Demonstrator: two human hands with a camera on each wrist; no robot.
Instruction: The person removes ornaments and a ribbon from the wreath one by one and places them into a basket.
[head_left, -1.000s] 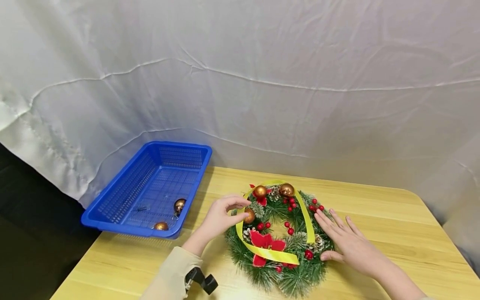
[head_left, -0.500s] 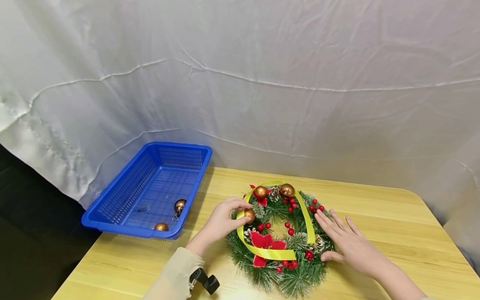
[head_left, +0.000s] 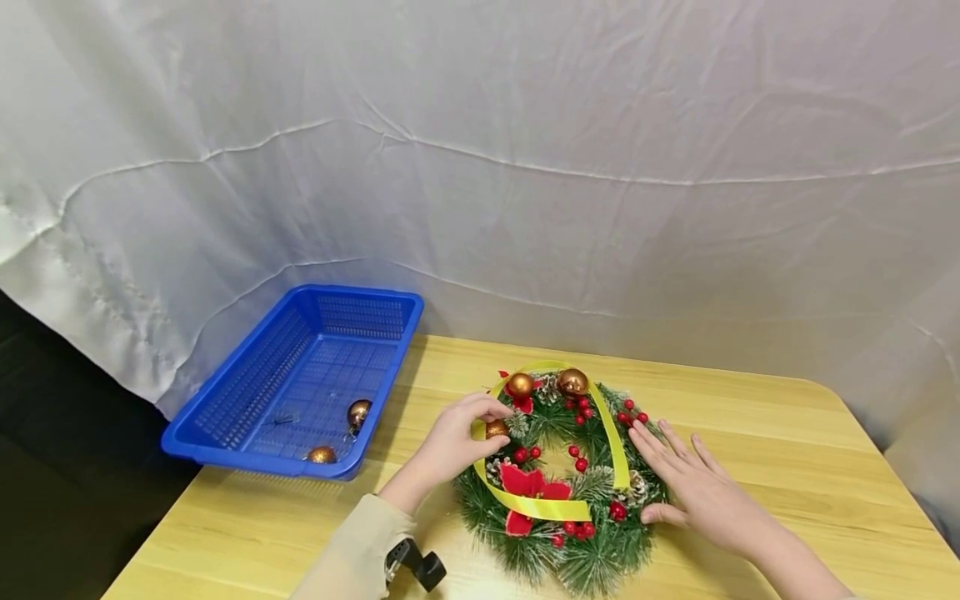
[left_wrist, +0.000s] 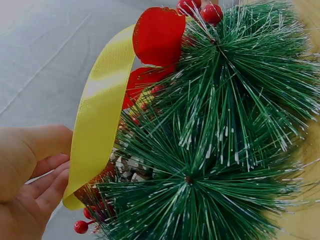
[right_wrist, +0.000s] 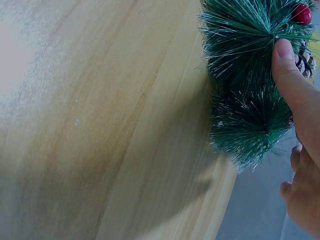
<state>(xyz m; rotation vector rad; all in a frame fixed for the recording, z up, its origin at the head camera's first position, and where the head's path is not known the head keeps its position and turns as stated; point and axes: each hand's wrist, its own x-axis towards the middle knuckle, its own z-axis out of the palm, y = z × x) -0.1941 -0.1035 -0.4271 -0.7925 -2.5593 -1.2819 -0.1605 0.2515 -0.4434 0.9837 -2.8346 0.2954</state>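
A green Christmas wreath (head_left: 592, 562) lies on the table, dressed with red flowers, berries and pinecones. My left hand (head_left: 457, 437) pinches a glittery copper bauble (head_left: 497, 428) between thumb and fingers at the wreath's left side; the fingers partly cover it. A yellow ribbon (head_left: 540, 507) loops over the wreath and passes by that bauble. In the left wrist view the ribbon (left_wrist: 100, 100) hangs right at my fingers. My right hand (head_left: 697, 487) rests with spread fingers on the wreath's right side, its thumb (right_wrist: 287, 62) on the needles in the right wrist view.
A blue plastic basket (head_left: 225, 454) stands at the left, with a shiny bauble (head_left: 359, 413) and a glittery one (head_left: 322, 454) inside. Two more baubles sit at the wreath's top, one matte (head_left: 520, 384) and one shiny (head_left: 573, 382). A grey curtain (head_left: 525, 233) hangs behind the table.
The left hand has shifted slightly to the right, and its fingers now cover more of the bauble. The ribbon's front end has drawn a little left, baring red berries. My right hand stays put.
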